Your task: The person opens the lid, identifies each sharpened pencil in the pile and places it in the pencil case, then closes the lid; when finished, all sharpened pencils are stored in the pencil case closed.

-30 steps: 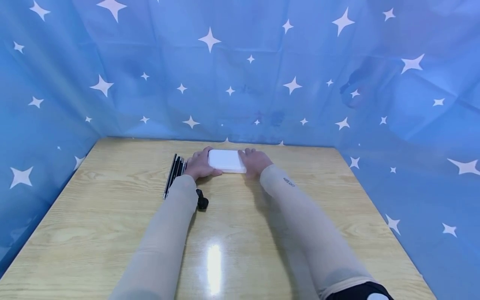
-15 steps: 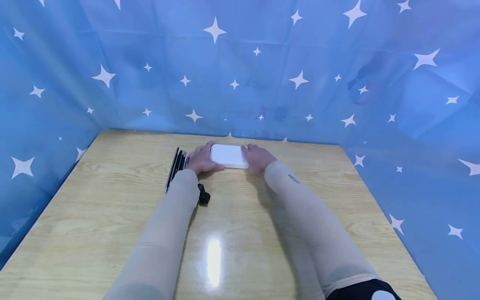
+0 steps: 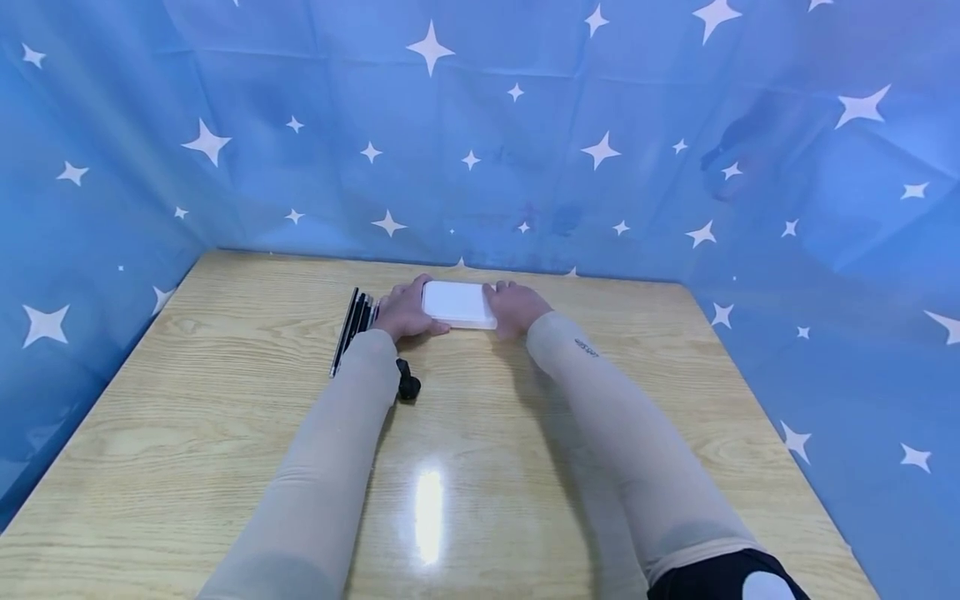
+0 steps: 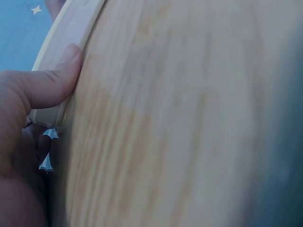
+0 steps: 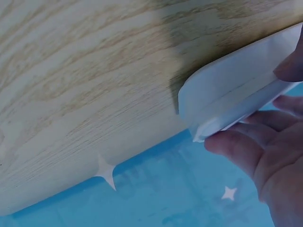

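Note:
A white rounded-corner box sits on the table near its back edge, between my two hands. My left hand grips its left end. In the left wrist view the thumb presses along the near side of the box. My right hand holds the right end. In the right wrist view the fingers curl against one side of the box and the thumb lies on the other. Most of the left fingers are hidden.
Several thin, dark, pen-like sticks lie beside my left hand. A small black object shows at my left cuff; I cannot tell whether it rests on the table. A blue star-patterned curtain stands behind the wooden table.
The head view has tilted down slightly, so everything sits higher in it. Both hands keep their hold on the box, with no clear movement across the table.

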